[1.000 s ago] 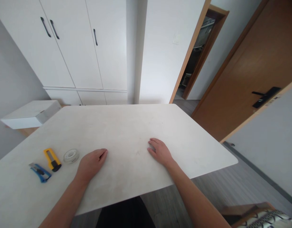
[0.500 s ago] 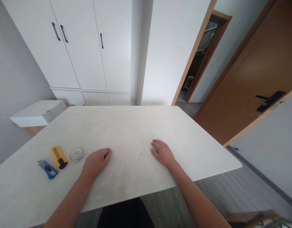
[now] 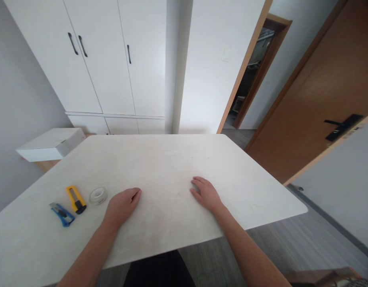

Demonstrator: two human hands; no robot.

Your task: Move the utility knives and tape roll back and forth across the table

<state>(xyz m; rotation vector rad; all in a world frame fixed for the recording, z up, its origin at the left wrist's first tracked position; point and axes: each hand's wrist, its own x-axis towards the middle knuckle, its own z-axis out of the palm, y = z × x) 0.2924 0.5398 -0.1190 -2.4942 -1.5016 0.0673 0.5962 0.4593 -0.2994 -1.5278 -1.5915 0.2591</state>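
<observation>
My left hand [image 3: 121, 206] lies palm down on the white table [image 3: 160, 167], fingers stretched together and holding nothing. My right hand [image 3: 205, 193] rests flat on the table too, fingers out, also holding nothing. Just left of my left hand sits a clear roll of tape [image 3: 98, 195]. Beyond it lie a yellow utility knife [image 3: 75, 199] and a blue utility knife [image 3: 61, 214], side by side near the table's left edge.
A white box [image 3: 50, 144] sits on a low wooden surface past the table's left corner. White cupboards [image 3: 106, 59] stand behind. A brown door [image 3: 321, 91] is open at the right beside a doorway [image 3: 249, 67]. Grey floor lies to the right.
Both hands have stayed flat in the same place on the table. Only the view has shifted a little, so everything sits slightly further right in the picture.
</observation>
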